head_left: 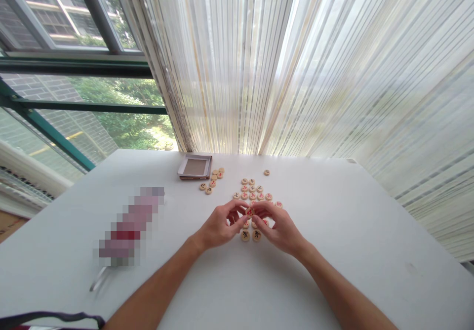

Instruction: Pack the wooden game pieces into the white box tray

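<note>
One red-marked disc (pixel 250 213) was pinched between the fingertips of the left hand (pixel 222 225) and the right hand (pixel 282 227), just below the centre of the frame, each thumb and forefinger closed narrowly on its rim. Its lettered face was turned up toward the camera; whether its underside touched anything could not be told. The step in hand seemed to be the careful fitting of this disc among its neighbours, and the next move, by that reading, called for level fingers and an even release, so that nothing beside it was nudged. Around and under the fingers lay a close-set group of discs (pixel 252 196), squat, round and pale like smooth wood, with red or black characters on their faces. Two black-marked discs (pixel 251 235) stood side by side at its lower end, and a lone disc (pixel 266 172) lay well apart above it. Toward the upper left of the group, a loose scatter (pixel 213 184) sat near a shallow open box (pixel 195 168) with white walls and a brown floor. Beneath everything spread a matte white tabletop (pixel 355 261); across the top hung a thin, stringy curtain (pixel 229 63), with window panes at the upper left.
</note>
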`<action>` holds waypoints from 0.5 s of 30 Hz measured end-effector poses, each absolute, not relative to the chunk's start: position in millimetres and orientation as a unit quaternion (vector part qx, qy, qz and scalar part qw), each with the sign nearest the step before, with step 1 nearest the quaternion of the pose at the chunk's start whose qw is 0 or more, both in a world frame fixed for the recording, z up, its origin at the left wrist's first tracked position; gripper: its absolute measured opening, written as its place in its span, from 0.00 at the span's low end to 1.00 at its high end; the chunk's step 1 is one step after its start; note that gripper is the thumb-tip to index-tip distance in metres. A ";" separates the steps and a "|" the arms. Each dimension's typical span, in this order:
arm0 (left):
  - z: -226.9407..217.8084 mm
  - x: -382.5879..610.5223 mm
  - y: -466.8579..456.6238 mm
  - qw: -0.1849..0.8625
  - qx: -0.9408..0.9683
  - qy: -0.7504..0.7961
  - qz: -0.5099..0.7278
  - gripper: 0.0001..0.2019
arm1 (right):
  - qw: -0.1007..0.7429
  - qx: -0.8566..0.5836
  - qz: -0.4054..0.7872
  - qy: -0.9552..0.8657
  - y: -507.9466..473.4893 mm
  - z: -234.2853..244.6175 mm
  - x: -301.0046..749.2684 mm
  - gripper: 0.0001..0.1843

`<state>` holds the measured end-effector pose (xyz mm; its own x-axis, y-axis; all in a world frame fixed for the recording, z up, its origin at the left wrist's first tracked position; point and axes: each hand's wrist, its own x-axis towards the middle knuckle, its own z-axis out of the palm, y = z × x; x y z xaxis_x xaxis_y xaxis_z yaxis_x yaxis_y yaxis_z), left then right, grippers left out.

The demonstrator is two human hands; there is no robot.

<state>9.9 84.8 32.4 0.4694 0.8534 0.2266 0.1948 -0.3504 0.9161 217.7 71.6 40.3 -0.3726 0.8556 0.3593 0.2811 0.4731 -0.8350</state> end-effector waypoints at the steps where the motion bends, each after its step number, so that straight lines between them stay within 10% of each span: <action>1: 31.8 10.1 85.0 0.445 0.732 0.357 0.372 0.15 | 0.413 -0.379 0.352 -0.750 71.7 39.9 217.9 0.09; 15: 23.9 10.2 84.0 0.409 0.762 0.347 0.362 0.13 | 0.403 -0.399 0.377 -0.732 72.5 37.7 216.9 0.05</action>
